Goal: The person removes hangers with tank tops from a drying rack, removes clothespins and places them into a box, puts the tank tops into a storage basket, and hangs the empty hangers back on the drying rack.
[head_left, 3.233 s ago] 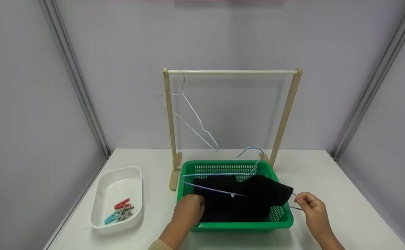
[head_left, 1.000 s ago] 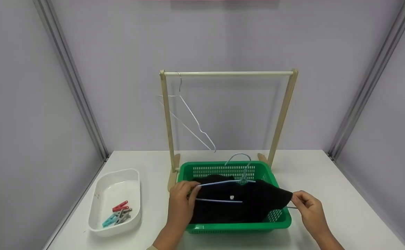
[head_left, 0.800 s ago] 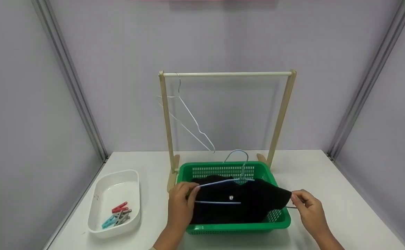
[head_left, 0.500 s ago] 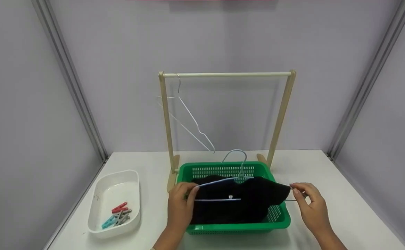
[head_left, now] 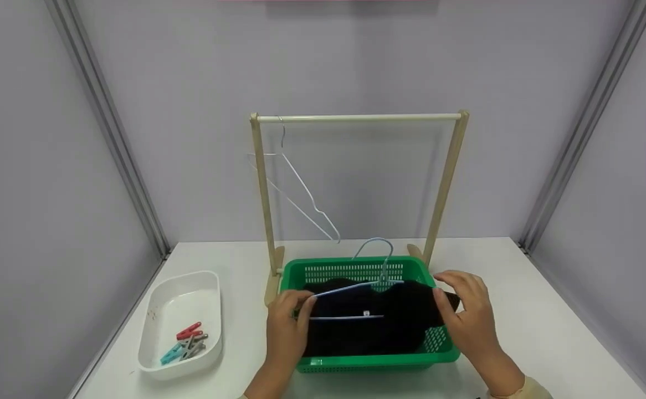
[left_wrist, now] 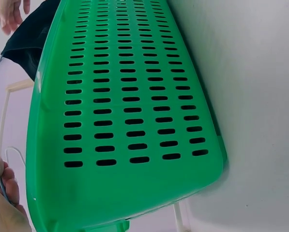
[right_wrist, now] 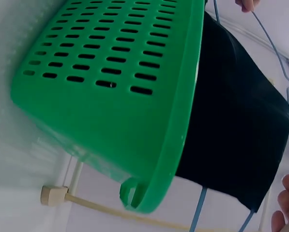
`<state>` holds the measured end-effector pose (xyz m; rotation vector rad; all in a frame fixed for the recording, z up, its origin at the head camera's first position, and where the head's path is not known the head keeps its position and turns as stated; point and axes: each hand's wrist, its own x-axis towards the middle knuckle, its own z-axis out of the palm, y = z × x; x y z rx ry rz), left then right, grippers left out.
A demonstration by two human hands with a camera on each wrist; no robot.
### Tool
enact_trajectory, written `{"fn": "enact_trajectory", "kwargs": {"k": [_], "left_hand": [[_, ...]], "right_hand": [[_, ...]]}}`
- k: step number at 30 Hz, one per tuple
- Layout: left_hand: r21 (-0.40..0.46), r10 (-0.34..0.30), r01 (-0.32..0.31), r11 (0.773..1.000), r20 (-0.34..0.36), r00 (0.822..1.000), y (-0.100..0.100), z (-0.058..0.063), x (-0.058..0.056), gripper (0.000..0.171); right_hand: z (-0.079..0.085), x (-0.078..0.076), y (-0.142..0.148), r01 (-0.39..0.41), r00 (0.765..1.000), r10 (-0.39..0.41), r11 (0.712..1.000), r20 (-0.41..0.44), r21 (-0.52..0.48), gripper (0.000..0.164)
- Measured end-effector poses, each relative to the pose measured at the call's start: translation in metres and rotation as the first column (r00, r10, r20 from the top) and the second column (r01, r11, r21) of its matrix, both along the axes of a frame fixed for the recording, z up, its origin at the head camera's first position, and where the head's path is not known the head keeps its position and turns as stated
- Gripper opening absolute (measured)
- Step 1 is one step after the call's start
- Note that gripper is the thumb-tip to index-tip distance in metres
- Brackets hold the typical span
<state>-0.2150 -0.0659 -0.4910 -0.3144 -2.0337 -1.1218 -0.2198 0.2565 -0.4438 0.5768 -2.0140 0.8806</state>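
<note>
A blue wire hanger [head_left: 342, 318] is partly inside a black short-sleeved garment [head_left: 370, 339], which lies in a green perforated basket [head_left: 381, 361]. The hanger's left half is bare and its hook stands up toward the back. My left hand [head_left: 287, 327] pinches the bare left arm of the hanger between thumb and fingers. At the garment's right sleeve is my right hand [head_left: 468, 317], thumb and fingers apart around the cloth. From the sleeve opening the blue hanger wire [right_wrist: 199, 208] pokes out in the right wrist view. A small white tag [head_left: 366, 313] shows on the garment.
Behind the basket stands a wooden rack [head_left: 356, 118] with a white hanger [head_left: 300, 178] hooked near its left end. A white tray [head_left: 210, 299] at left holds several clothespins [head_left: 190, 343]. Grey walls enclose the table [head_left: 544, 310].
My left hand went from the garment to the hanger's left arm and pinches it. My right hand released the sleeve's edge and moved inward over the sleeve. The hanger's hook shifted left.
</note>
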Motion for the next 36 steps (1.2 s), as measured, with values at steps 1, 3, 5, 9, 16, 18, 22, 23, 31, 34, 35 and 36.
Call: {"fn": "enact_trajectory", "kwargs": {"k": [1,3,5,9,16,18,22,23,31,34,35,36], "left_hand": [[0.000,0.001,-0.001,1.000,-0.003,1.000,0.000,0.000,0.000,0.005],[0.000,0.002,-0.002,1.000,-0.009,1.000,-0.001,0.000,0.000,0.005],[0.002,0.000,0.000,1.000,-0.008,1.000,-0.001,0.000,0.001,0.005],[0.009,0.002,-0.003,1.000,0.025,1.000,-0.001,0.001,0.002,0.005],[0.008,0.015,-0.016,1.000,0.043,0.999,-0.001,0.000,0.003,0.006],[0.010,0.020,-0.020,1.000,0.052,0.998,-0.001,0.001,0.003,0.006],[0.007,0.025,-0.025,1.000,0.062,0.998,0.000,0.001,0.004,0.003],[0.004,0.026,-0.027,1.000,0.062,0.998,-0.001,0.000,0.004,0.003],[-0.006,0.027,-0.027,1.000,0.028,0.999,-0.002,-0.001,0.005,0.008],[-0.001,0.025,-0.025,1.000,0.030,0.999,-0.003,0.001,0.005,0.009],[0.003,0.022,-0.022,1.000,0.031,0.999,-0.003,0.001,0.005,0.010],[0.007,0.019,-0.020,1.000,0.031,0.999,-0.003,0.002,0.006,0.009]], "right_hand": [[0.000,-0.001,-0.003,-0.011,1.000,0.011,1.000,-0.011,0.009,0.028],[-0.001,-0.002,-0.007,-0.023,1.000,0.024,0.999,-0.019,0.030,0.030],[-0.003,-0.003,-0.011,-0.038,0.999,0.039,0.998,-0.013,0.051,0.034],[-0.007,-0.005,-0.016,-0.068,0.998,0.066,0.994,0.020,0.087,0.039],[-0.011,-0.009,-0.018,-0.081,0.996,0.076,0.992,0.052,0.096,0.032],[-0.011,-0.010,-0.018,-0.080,0.996,0.075,0.992,0.056,0.093,0.031],[-0.012,-0.011,-0.018,-0.081,0.996,0.077,0.993,0.046,0.088,0.026],[-0.011,-0.011,-0.018,-0.081,0.996,0.078,0.993,0.041,0.087,0.025],[-0.010,-0.011,-0.019,-0.103,0.994,0.103,0.995,0.049,0.010,0.026],[-0.009,-0.012,-0.020,-0.123,0.991,0.125,0.992,0.048,-0.038,0.026],[-0.008,-0.011,-0.020,-0.127,0.991,0.129,0.991,0.046,-0.052,0.026],[-0.007,-0.010,-0.021,-0.130,0.990,0.133,0.989,0.045,-0.064,0.026]]}}
